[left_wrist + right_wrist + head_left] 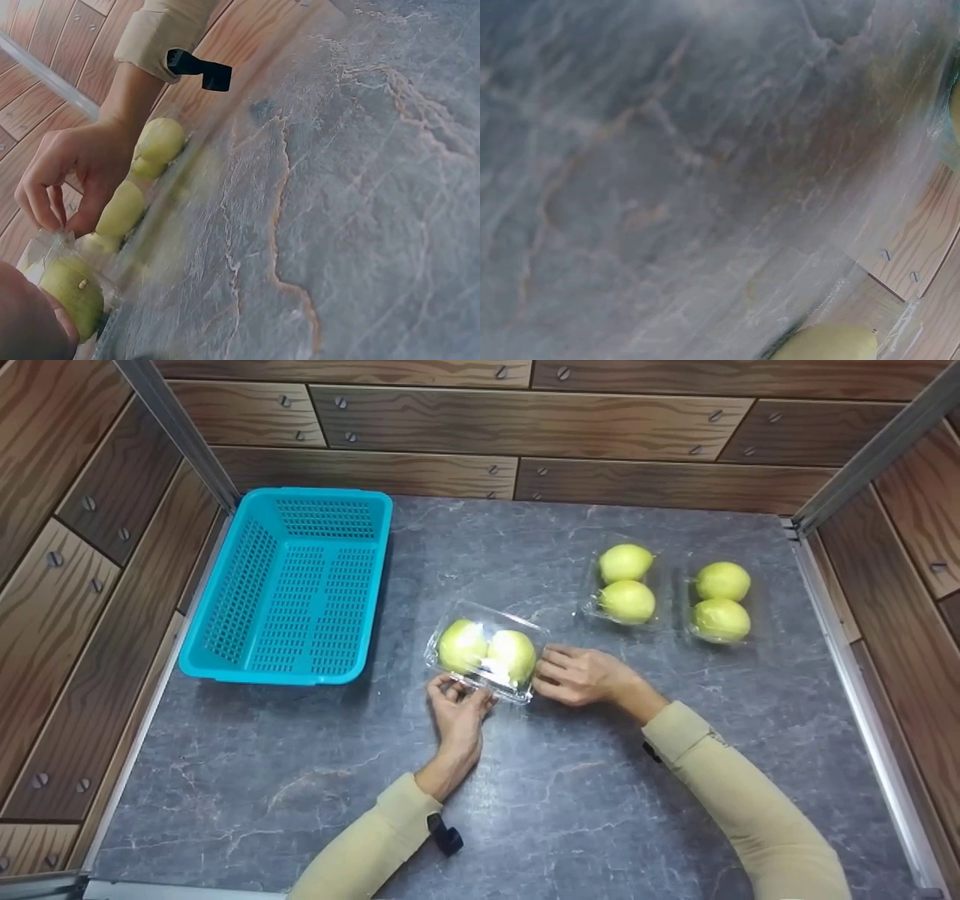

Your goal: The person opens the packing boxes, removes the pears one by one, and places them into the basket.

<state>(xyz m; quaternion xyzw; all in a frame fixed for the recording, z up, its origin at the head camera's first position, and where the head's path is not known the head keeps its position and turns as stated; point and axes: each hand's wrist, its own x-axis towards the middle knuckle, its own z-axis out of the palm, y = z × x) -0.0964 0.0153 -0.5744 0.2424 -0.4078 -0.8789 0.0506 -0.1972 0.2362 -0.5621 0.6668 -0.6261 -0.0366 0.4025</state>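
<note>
Head view: left hand (458,718) and right hand (577,676) pinched the clear box (486,651) between them, seemingly flimsy, its rim (516,697) safest.

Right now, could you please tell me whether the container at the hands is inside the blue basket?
No, the clear container is outside the blue basket, to its right.

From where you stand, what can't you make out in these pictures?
- Head view: glare on the box hides parts of the two fruits inside.
- Left wrist view: the left hand is cut off by the left and bottom edges.
- Right wrist view: one fruit is cut off by the bottom edge.
- Right wrist view: blur hides the table's fine pattern.
</note>
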